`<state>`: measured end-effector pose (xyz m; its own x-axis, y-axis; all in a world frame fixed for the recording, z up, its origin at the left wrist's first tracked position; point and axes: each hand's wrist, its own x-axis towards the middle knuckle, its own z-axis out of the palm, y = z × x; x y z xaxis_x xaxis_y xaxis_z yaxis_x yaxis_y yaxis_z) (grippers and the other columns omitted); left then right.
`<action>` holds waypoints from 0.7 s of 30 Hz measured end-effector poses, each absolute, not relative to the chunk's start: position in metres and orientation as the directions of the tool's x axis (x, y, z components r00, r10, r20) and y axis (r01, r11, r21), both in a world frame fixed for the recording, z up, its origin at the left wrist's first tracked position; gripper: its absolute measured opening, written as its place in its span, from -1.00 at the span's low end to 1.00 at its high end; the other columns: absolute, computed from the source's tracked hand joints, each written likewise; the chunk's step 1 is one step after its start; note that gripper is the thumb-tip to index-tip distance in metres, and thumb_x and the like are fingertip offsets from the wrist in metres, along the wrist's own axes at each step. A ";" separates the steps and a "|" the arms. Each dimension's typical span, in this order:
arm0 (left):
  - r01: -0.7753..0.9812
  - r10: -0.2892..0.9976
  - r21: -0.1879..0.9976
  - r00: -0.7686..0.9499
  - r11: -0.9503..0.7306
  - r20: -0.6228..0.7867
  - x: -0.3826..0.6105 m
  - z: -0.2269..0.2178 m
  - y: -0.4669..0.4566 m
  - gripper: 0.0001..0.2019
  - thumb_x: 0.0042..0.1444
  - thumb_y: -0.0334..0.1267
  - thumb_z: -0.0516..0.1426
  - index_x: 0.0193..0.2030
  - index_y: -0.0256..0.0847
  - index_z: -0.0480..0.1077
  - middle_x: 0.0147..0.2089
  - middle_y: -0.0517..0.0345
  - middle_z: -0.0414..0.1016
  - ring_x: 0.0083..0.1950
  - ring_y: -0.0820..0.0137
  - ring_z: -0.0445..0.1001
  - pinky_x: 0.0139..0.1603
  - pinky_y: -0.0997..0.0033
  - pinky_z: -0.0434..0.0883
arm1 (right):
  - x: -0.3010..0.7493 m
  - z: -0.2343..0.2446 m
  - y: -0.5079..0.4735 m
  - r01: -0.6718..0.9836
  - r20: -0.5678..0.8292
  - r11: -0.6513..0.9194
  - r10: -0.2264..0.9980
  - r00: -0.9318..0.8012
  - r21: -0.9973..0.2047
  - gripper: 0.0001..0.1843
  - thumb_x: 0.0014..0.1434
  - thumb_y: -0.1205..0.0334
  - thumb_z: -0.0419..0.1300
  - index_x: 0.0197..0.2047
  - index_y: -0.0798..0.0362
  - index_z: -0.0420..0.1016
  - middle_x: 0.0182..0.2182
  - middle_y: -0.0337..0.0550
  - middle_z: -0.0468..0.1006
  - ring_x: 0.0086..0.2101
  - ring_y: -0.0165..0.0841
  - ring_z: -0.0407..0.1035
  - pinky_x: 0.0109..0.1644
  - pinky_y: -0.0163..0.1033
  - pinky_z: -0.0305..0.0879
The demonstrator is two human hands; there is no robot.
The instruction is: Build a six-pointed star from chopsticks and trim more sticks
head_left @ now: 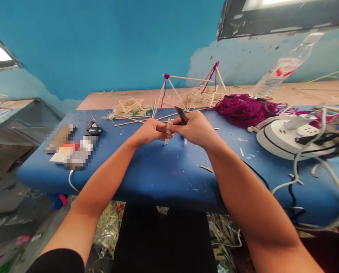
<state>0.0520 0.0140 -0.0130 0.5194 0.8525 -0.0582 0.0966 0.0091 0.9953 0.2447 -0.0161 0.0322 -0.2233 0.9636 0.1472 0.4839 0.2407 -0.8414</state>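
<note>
My left hand (150, 131) pinches a small bunch of short pale wooden sticks (168, 131), held upright just above the blue table. Against the same sticks rest the fingers of my right hand (197, 128). A dark flat blade (181, 114), which looks like a knife, juts up and leftward from my right hand's grip; its handle is hidden in the palm. Behind my hands stands a thin stick frame (173, 93), tied at its top with purple yarn (166, 76).
Purple yarn (243, 110) lies heaped at right, near a tilted plastic bottle (283, 72). A white round power strip (288, 138) with looping cables sits at front right. Wooden sticks (132, 110) are piled behind my left hand. A black mouse-like object (95, 131) lies left.
</note>
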 end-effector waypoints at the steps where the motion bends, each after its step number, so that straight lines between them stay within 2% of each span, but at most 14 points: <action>1: 0.111 0.853 0.994 0.520 -0.010 -0.049 0.052 -0.012 0.013 -0.66 -0.26 -0.18 0.55 -0.32 -0.29 0.70 -0.29 0.10 0.70 -0.23 0.40 0.65 -0.01 0.32 0.61 | 0.244 0.032 -0.016 0.482 0.151 0.242 0.964 -0.220 -0.842 -0.75 0.06 0.13 0.38 -0.54 0.10 0.60 -0.62 -0.26 0.41 -0.54 -0.48 0.13 -0.44 -0.19 -0.05; 4: 0.144 0.856 0.989 0.515 -0.038 -0.042 0.052 -0.011 0.011 -0.65 -0.21 -0.13 0.55 -0.31 -0.30 0.70 -0.31 0.13 0.68 -0.25 0.44 0.61 -0.01 0.34 0.60 | 0.243 0.030 -0.015 0.488 0.167 0.251 0.963 -0.210 -0.836 -0.71 0.04 0.10 0.41 -0.58 0.09 0.56 -0.63 -0.25 0.43 -0.54 -0.47 0.16 -0.44 -0.19 -0.04; 9: 0.162 0.870 0.986 0.491 -0.028 -0.056 0.052 -0.011 0.010 -0.61 -0.19 -0.05 0.55 -0.31 -0.30 0.71 -0.31 0.07 0.67 -0.23 0.39 0.62 -0.07 0.33 0.62 | 0.244 0.027 -0.013 0.420 0.224 0.296 0.951 -0.214 -0.858 -0.79 0.03 0.14 0.38 -0.49 0.11 0.65 -0.58 -0.21 0.48 -0.50 -0.45 0.17 -0.42 -0.20 0.02; 16: 0.155 0.859 0.980 0.510 -0.126 0.030 0.052 -0.016 0.011 -0.60 -0.08 0.01 0.50 -0.30 -0.32 0.71 -0.34 0.06 0.66 -0.28 0.40 0.59 -0.07 0.31 0.60 | 0.245 0.029 -0.014 0.408 0.160 0.221 0.971 -0.177 -0.886 -0.75 0.04 0.09 0.37 -0.49 0.12 0.65 -0.61 -0.22 0.41 -0.54 -0.47 0.08 -0.45 -0.19 -0.03; 18: 0.168 0.862 0.971 0.502 -0.171 0.065 0.054 -0.018 0.011 -0.59 -0.06 0.06 0.49 -0.37 -0.32 0.68 -0.39 0.07 0.63 -0.32 0.39 0.58 -0.14 0.34 0.59 | 0.246 0.032 -0.016 0.436 0.161 0.231 0.968 -0.192 -0.870 -0.73 0.06 0.05 0.36 -0.47 0.10 0.64 -0.59 -0.22 0.43 -0.53 -0.45 0.12 -0.42 -0.18 0.01; 21: 0.205 0.882 0.938 0.442 -0.278 0.165 0.058 -0.021 0.012 -0.59 0.00 0.10 0.45 -0.44 -0.28 0.64 -0.45 0.13 0.58 -0.36 0.38 0.54 -0.25 0.40 0.51 | 0.250 0.035 -0.017 0.479 0.239 0.311 0.949 -0.206 -0.821 -0.69 0.15 -0.02 0.30 -0.43 0.05 0.58 -0.52 -0.19 0.47 -0.46 -0.37 0.22 -0.33 -0.16 0.09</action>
<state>0.0579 0.0116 -0.0210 0.4418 0.8819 0.1647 0.2052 -0.2781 0.9384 0.2496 -0.0169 0.0352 -0.2062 0.9488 0.2391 0.4794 0.3110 -0.8207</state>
